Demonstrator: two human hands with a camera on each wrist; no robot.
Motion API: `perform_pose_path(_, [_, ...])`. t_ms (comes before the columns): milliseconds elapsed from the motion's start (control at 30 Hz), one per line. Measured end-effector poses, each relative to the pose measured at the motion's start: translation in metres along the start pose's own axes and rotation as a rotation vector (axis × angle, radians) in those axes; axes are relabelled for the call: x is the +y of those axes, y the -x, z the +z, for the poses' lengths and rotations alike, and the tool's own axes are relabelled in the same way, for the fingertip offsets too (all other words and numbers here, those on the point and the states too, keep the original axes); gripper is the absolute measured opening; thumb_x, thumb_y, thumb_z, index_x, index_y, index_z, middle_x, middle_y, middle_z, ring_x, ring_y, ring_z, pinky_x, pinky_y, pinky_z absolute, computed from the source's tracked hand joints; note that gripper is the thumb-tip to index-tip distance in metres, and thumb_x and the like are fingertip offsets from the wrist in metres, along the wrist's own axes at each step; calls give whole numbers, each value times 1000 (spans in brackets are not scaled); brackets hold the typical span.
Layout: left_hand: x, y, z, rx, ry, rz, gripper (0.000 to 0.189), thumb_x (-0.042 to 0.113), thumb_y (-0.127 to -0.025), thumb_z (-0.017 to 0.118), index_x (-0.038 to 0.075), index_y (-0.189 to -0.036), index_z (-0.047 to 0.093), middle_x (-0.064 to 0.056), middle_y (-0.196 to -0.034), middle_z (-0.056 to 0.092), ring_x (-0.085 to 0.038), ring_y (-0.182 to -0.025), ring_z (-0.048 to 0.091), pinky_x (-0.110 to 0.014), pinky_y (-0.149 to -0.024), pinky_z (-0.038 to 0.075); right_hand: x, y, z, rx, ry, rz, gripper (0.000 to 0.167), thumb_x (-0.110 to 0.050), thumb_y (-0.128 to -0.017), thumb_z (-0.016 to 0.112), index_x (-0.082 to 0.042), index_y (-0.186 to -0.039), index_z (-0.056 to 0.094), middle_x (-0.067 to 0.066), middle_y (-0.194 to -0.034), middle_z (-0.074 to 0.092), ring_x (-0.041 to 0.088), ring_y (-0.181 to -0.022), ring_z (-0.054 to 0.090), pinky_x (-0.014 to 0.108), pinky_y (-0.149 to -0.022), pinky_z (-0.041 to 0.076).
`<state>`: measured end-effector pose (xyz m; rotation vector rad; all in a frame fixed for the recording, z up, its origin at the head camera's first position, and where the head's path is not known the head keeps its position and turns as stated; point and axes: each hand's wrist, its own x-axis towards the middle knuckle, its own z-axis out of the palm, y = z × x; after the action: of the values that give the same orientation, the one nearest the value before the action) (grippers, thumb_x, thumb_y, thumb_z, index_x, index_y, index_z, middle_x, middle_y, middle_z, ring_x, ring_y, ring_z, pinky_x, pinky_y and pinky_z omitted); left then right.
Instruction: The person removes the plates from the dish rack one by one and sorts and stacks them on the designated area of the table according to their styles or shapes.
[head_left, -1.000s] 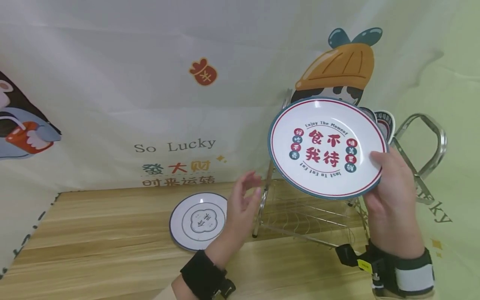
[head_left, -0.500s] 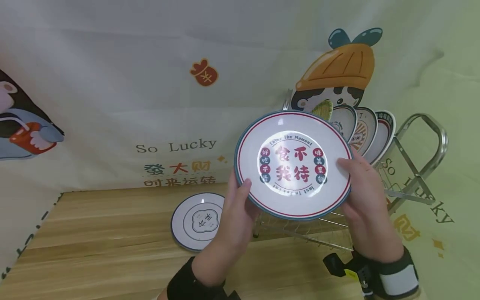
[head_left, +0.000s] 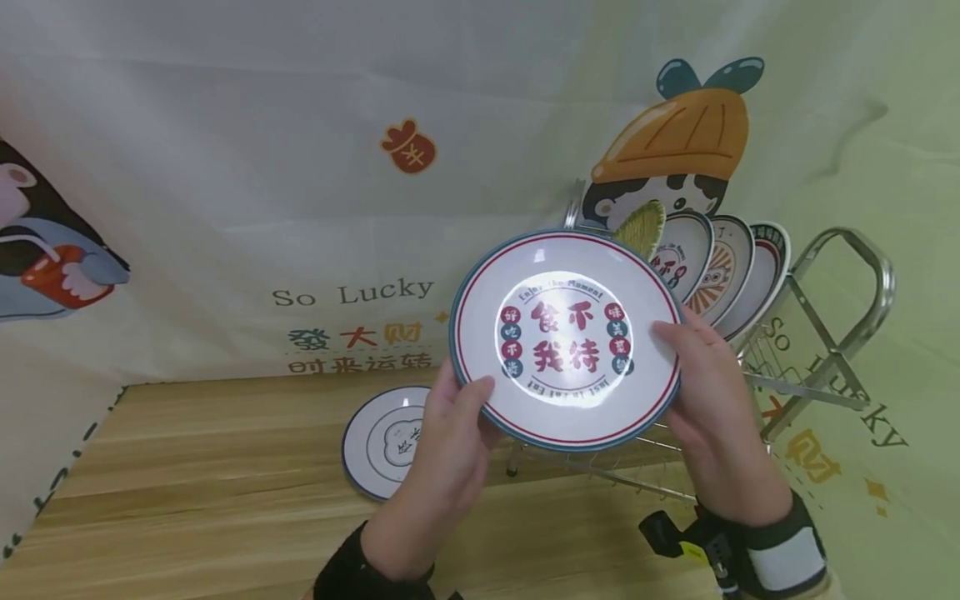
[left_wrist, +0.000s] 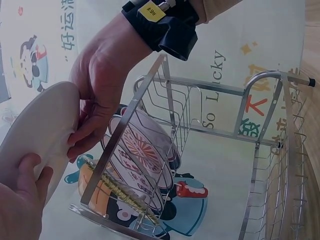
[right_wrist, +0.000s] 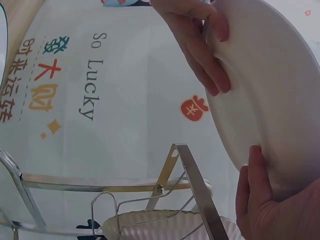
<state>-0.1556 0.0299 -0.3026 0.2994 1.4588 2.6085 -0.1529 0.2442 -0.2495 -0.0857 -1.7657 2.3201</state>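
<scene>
Both hands hold a white plate [head_left: 566, 417] with a teal rim, a red inner line and red and teal lettering, its face tilted up toward the head camera. My left hand [head_left: 450, 442] grips its left edge, thumb on the face. At the opposite edge, my right hand [head_left: 708, 383] pinches the rim with the thumb on top. In both wrist views, fingertips [left_wrist: 77, 145] press against the plain white underside [right_wrist: 280, 90]. A second white plate with a dark blue rim [head_left: 367, 450] lies on the table, partly hidden behind the left hand.
A metal dish rack [head_left: 832, 367] stands behind the held plate at the right. Several plates [head_left: 731, 267] and a yellow-green dish [head_left: 641, 229] stand upright in its upper tier. The wooden table [head_left: 225, 500] meets a printed cloth backdrop [head_left: 337, 167].
The left hand has come up and taken hold of the plate's left edge. With both hands on it, the plate has moved left and down, uncovering the plates in the rack.
</scene>
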Motion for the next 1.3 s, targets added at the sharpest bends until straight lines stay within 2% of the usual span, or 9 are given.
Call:
perform_pose_path(133, [1,1,-2,10,1,5,57,5,-97,37,30,-146,26,-1,-139,47,-22,-111,59,-32,-90,54,0,0,2,2,11,11,52,-20,-98,51,-11,-146,35,1,-119,64,12,-98,67,25,-82,55])
perform_pose_path(300, [3,1,-7,6,10,1,56,6,-97,37,32,-146,26,1,-140,47,-22,-115,58,-33,-92,53,-1,-1,3,-61,6,30,55,-23,-98,51,-15,-148,30,8,-137,52,12,-103,66,25,-86,54])
perform_pose_path(500, [7,3,-14,12,25,11,54,5,-97,36,29,-145,28,2,-140,47,-22,-119,56,-32,-95,51,-3,1,2,-175,24,32,61,-33,-96,52,-15,-150,28,-1,-119,63,11,-94,68,22,-75,57])
perform_pose_path(633, [11,5,-18,37,26,33,52,5,-98,35,26,-145,28,2,-140,46,-20,-122,54,-30,-97,50,-5,1,1,-228,52,-27,60,-34,-99,47,-15,-151,24,0,-126,58,9,-98,64,20,-80,54])
perform_pose_path(800, [17,8,-22,55,28,54,50,6,-99,34,28,-143,30,2,-138,48,-20,-120,56,-31,-97,50,-12,3,-2,-191,33,-120,52,-31,-99,48,-13,-145,32,7,-136,47,15,-113,56,23,-87,54])
perform_pose_path(933, [19,7,-25,71,34,61,51,6,-99,34,28,-144,30,2,-138,49,-19,-120,56,-31,-97,50,-20,3,-6,-87,-44,-240,43,-21,-98,51,-11,-138,39,9,-130,48,21,-107,55,25,-80,56])
perform_pose_path(1067, [19,8,-28,79,23,75,51,5,-98,34,27,-145,29,2,-138,48,-20,-121,55,-30,-97,50,-29,0,-8,129,-13,-450,36,-5,-94,51,-9,-130,47,7,-122,48,20,-105,50,21,-77,53])
perform_pose_path(1200, [19,8,-31,72,12,79,52,5,-98,33,28,-144,30,2,-138,48,-20,-121,55,-31,-98,49,-37,-11,-15,402,325,-688,45,5,-87,49,-13,-127,50,-1,-121,44,12,-108,42,20,-82,42])
perform_pose_path(1300, [19,8,-33,77,7,77,51,5,-98,33,28,-144,30,3,-138,48,-20,-120,56,-32,-97,50,-40,-21,-26,562,583,-689,58,2,-84,48,-20,-137,41,-9,-131,34,4,-113,33,21,-88,36])
